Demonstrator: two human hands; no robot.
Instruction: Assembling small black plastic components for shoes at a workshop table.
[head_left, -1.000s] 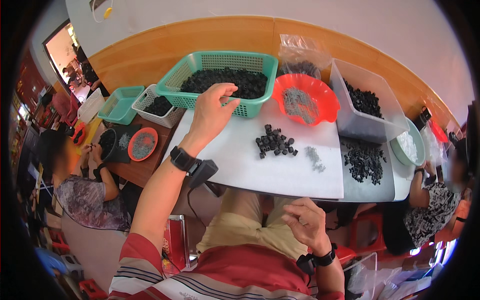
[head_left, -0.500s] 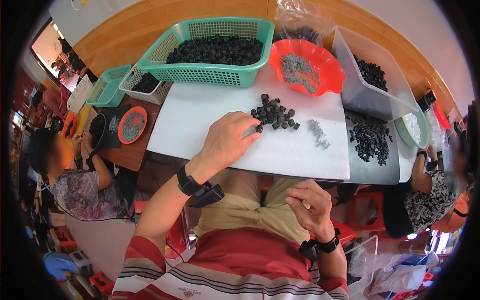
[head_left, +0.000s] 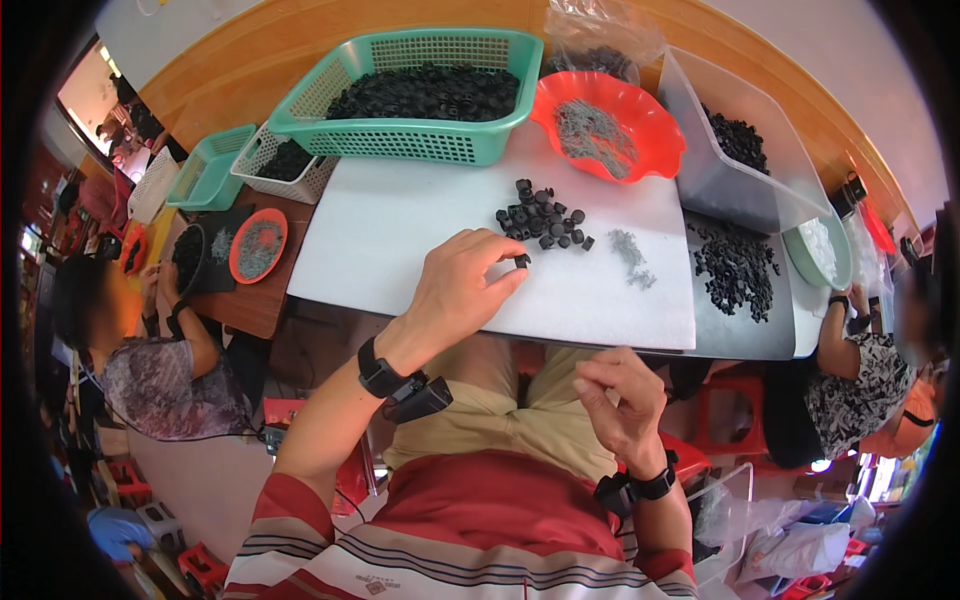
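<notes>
My left hand [head_left: 456, 285] reaches over the white work mat [head_left: 370, 230], thumb and forefinger pinching a small black plastic cap-like part [head_left: 522, 261]. Just beyond the fingertips lies a loose pile of similar black parts [head_left: 545, 215]. To the right of that pile is a small heap of thin grey metal pieces [head_left: 630, 260], too fine to make out singly. My right hand [head_left: 622, 400] is held above my lap, off the table's near edge. Its fingers are curled in against the thumb, and whatever they may hold is hidden.
A green basket of black parts [head_left: 400, 140], a red scalloped bowl of grey pieces [head_left: 655, 140] and a clear plastic bin [head_left: 720, 190] line the back. More black pieces [head_left: 735, 275] lie on a dark board at right. People sit at both sides.
My left hand has drawn one black part a little toward me, away from the pile's edge. My right hand stays over my lap, its fingers slightly shifted.
</notes>
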